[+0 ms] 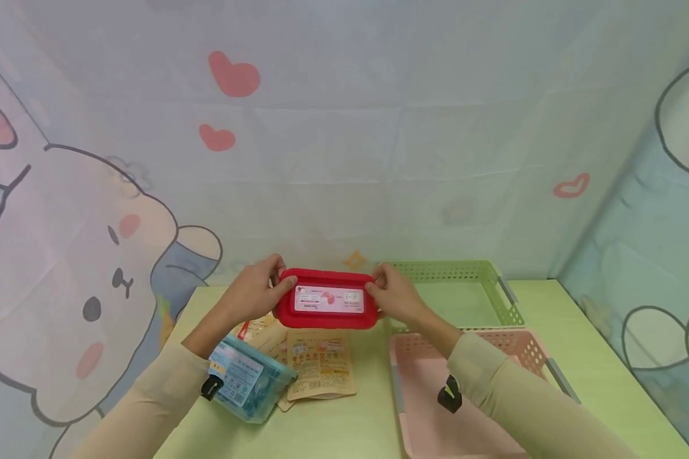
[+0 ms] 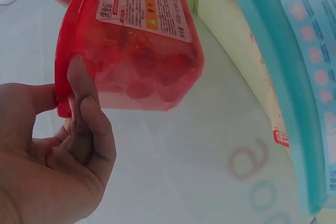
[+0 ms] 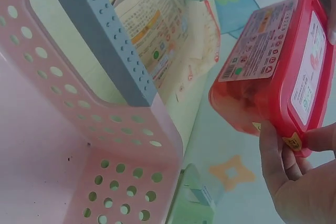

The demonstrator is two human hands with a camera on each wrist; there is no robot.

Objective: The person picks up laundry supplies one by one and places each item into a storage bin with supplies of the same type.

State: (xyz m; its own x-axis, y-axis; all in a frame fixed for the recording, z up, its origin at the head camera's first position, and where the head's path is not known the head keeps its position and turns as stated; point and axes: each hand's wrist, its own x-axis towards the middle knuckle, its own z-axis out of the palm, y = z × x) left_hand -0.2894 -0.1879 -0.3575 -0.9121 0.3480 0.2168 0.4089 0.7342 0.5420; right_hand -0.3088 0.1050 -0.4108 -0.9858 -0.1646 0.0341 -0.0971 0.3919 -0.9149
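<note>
A red lidded plastic tub (image 1: 327, 319) is held up over the table, its pale label facing me in the head view. Round red pieces show through its clear wall in the left wrist view. My left hand (image 1: 258, 287) grips one end of the lid rim, thumb on top and fingers beneath. At the other end, my right hand (image 1: 399, 294) pinches the rim the same way. Below the left forearm, a teal plastic tub (image 1: 249, 376) leans tilted against several beige printed pouches (image 1: 321, 366) lying on the table.
A green perforated basket (image 1: 508, 299) stands at the back right against the cloth backdrop (image 1: 379, 146). In front of it is a pink perforated basket (image 1: 399, 408) with grey handles, under my right forearm. The light green table (image 1: 603, 382) extends to the right of both baskets.
</note>
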